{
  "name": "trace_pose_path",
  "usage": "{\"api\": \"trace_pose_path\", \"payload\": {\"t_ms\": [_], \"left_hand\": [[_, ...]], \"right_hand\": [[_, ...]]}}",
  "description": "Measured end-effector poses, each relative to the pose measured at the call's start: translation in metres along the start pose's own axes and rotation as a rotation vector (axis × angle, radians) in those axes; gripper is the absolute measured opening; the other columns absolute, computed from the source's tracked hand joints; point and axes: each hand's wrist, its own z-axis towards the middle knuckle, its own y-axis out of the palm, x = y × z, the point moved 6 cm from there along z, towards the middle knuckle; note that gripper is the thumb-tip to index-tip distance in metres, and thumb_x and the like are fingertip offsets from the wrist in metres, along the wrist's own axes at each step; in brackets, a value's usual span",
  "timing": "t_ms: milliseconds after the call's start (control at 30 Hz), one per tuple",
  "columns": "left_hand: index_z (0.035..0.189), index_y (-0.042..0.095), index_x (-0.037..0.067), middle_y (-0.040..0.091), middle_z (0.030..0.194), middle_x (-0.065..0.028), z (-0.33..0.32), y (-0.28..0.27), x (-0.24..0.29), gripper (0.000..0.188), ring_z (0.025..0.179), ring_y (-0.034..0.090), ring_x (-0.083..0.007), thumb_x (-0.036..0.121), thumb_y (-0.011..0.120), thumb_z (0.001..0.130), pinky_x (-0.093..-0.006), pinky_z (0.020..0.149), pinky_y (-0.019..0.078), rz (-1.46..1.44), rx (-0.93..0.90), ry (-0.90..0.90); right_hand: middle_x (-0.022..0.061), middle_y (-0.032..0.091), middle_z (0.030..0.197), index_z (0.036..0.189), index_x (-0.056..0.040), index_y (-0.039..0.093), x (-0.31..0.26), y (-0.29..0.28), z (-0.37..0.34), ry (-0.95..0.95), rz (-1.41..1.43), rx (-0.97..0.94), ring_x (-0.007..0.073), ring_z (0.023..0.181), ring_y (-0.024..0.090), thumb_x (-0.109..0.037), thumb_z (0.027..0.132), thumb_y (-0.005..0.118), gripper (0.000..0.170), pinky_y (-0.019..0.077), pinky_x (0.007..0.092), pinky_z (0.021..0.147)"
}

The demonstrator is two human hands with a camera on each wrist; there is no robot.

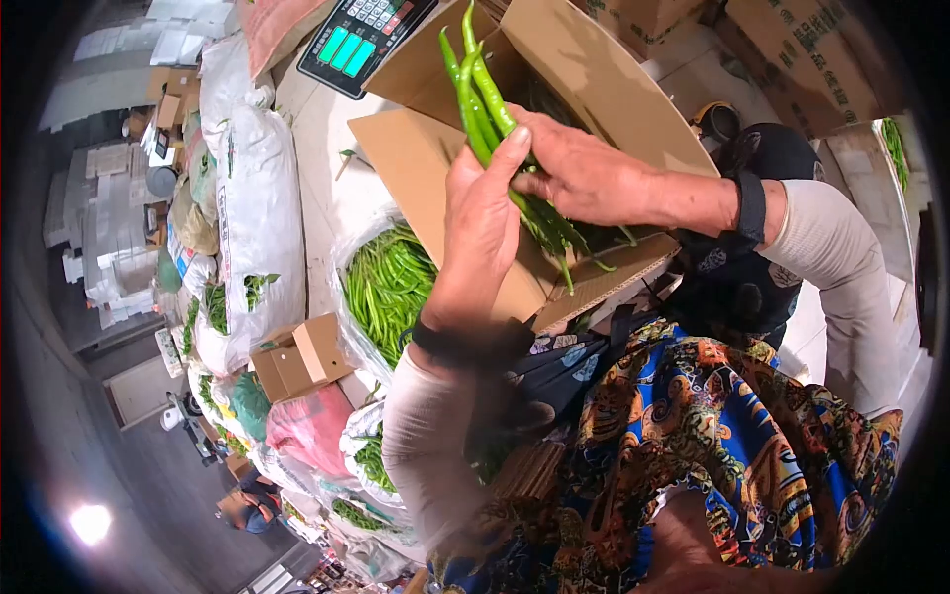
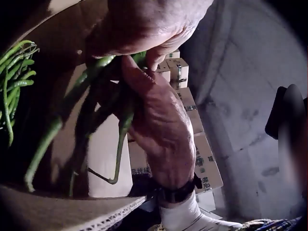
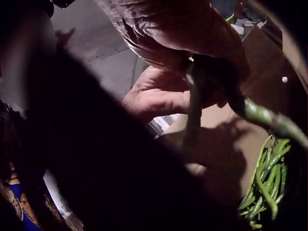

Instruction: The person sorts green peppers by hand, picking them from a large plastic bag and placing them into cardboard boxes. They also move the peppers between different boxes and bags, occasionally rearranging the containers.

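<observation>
Both hands meet over an open cardboard box [image 1: 411, 163], holding a small bunch of long green chili peppers [image 1: 477, 104]. My left hand [image 1: 480, 218] grips the bunch from the near left, thumb laid along the peppers. From the right, my right hand [image 1: 594, 176] has its fingers curled round the same bunch. Stems and thin ends hang below the hands, as the left wrist view shows with one dangling pepper [image 2: 124, 139]. More chili peppers [image 3: 269, 185] lie inside the box, seen in the right wrist view. Shadow hides part of the grip there.
Beside the box stands a clear plastic bag full of green chili peppers [image 1: 391, 292]. A digital scale [image 1: 361, 45] lies beyond it on the floor. White sacks [image 1: 262, 218], a small carton [image 1: 297, 358] and a pink bag [image 1: 315, 431] line the left. Printed cartons [image 1: 807, 64] stand at the far right.
</observation>
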Motion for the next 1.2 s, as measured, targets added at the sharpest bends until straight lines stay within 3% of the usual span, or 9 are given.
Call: {"api": "trace_pose_path", "payload": {"t_ms": [133, 267, 433, 533, 733, 833, 967, 1033, 1200], "left_hand": [[0.112, 0.053, 0.000, 0.059, 0.100, -0.0068, -0.003, -0.008, 0.010, 0.025, 0.094, 0.057, -0.0140, 0.015, 0.056, 0.092, -0.0275, 0.079, 0.0488, -0.112, 0.054, -0.008], [0.114, 0.051, -0.001, 0.060, 0.097, -0.0103, 0.000, -0.018, 0.017, 0.026, 0.092, 0.060, -0.0203, 0.009, 0.053, 0.090, -0.0343, 0.085, 0.0481, -0.100, -0.002, 0.030], [0.118, 0.050, -0.001, 0.060, 0.102, -0.0127, 0.001, -0.011, 0.007, 0.031, 0.094, 0.059, -0.0212, 0.002, 0.054, 0.087, -0.0355, 0.087, 0.0470, -0.113, 0.026, -0.013], [0.117, 0.049, 0.000, 0.060, 0.104, -0.0121, 0.004, -0.012, 0.002, 0.030, 0.094, 0.059, -0.0202, 0.000, 0.055, 0.087, -0.0352, 0.088, 0.0469, -0.115, 0.072, -0.002], [0.108, 0.051, 0.000, 0.061, 0.098, -0.0112, 0.005, -0.027, 0.014, 0.022, 0.089, 0.061, -0.0201, 0.001, 0.056, 0.088, -0.0340, 0.083, 0.0494, -0.020, 0.021, -0.002], [0.107, 0.052, -0.002, 0.061, 0.095, -0.0115, 0.007, -0.041, 0.001, 0.020, 0.087, 0.062, -0.0216, 0.000, 0.055, 0.087, -0.0344, 0.082, 0.0515, 0.008, 0.056, -0.068], [0.106, 0.053, -0.002, 0.061, 0.093, -0.0111, 0.016, -0.056, -0.024, 0.019, 0.085, 0.062, -0.0198, -0.002, 0.053, 0.086, -0.0325, 0.080, 0.0506, 0.089, 0.104, -0.190], [0.104, 0.053, -0.002, 0.061, 0.093, -0.0110, 0.027, -0.060, -0.036, 0.018, 0.084, 0.062, -0.0195, -0.003, 0.053, 0.086, -0.0324, 0.079, 0.0507, 0.093, 0.133, -0.211], [0.103, 0.055, 0.001, 0.061, 0.091, -0.0091, 0.058, -0.051, -0.070, 0.016, 0.076, 0.060, -0.0184, -0.001, 0.054, 0.087, -0.0314, 0.073, 0.0506, -0.011, 0.111, -0.255]], "right_hand": [[0.0354, 0.051, 0.113, 0.134, 0.0114, 0.021, -0.012, -0.008, -0.005, 0.091, 0.055, -0.194, 0.0452, 0.108, 0.053, -0.039, 0.087, 0.059, 0.079, 0.0428, 0.0452, 0.093], [0.0248, 0.063, 0.088, 0.123, 0.0069, 0.042, -0.003, -0.018, -0.006, 0.142, 0.220, -0.341, 0.0387, 0.089, 0.063, -0.033, 0.090, 0.056, 0.053, 0.0482, 0.0453, 0.078], [0.0262, 0.061, 0.081, 0.102, 0.0051, 0.047, 0.005, -0.014, -0.010, 0.066, 0.076, -0.075, 0.0455, 0.077, 0.058, -0.015, 0.087, 0.053, 0.026, 0.0464, 0.0492, 0.067], [0.0209, 0.063, 0.078, 0.116, 0.0015, 0.045, 0.011, -0.009, -0.009, 0.156, -0.197, -0.097, 0.0399, 0.076, 0.061, -0.011, 0.088, 0.057, 0.033, 0.0454, 0.0447, 0.061], [0.0229, 0.063, 0.082, 0.122, 0.0000, 0.049, 0.009, -0.022, -0.007, 0.081, -0.465, -0.129, 0.0421, 0.082, 0.060, -0.018, 0.084, 0.063, 0.044, 0.0476, 0.0482, 0.071], [0.0242, 0.062, 0.083, 0.094, 0.0024, 0.056, -0.003, -0.045, -0.007, -0.035, -0.366, -0.163, 0.0424, 0.081, 0.060, -0.019, 0.083, 0.061, 0.025, 0.0485, 0.0471, 0.071], [0.0207, 0.065, 0.084, 0.105, 0.0020, 0.059, -0.010, -0.087, -0.003, -0.039, -0.092, 0.050, 0.0333, 0.080, 0.065, -0.022, 0.087, 0.061, 0.030, 0.0507, 0.0404, 0.071], [0.0242, 0.063, 0.108, 0.119, 0.0076, 0.053, -0.022, -0.096, -0.002, 0.108, 0.056, -0.141, 0.0330, 0.101, 0.062, -0.028, 0.094, 0.054, 0.044, 0.0492, 0.0368, 0.083], [0.0245, 0.064, 0.106, 0.119, 0.0086, 0.053, -0.022, -0.093, -0.002, 0.057, 0.033, -0.192, 0.0316, 0.100, 0.062, -0.027, 0.095, 0.052, 0.043, 0.0494, 0.0366, 0.083]]}}
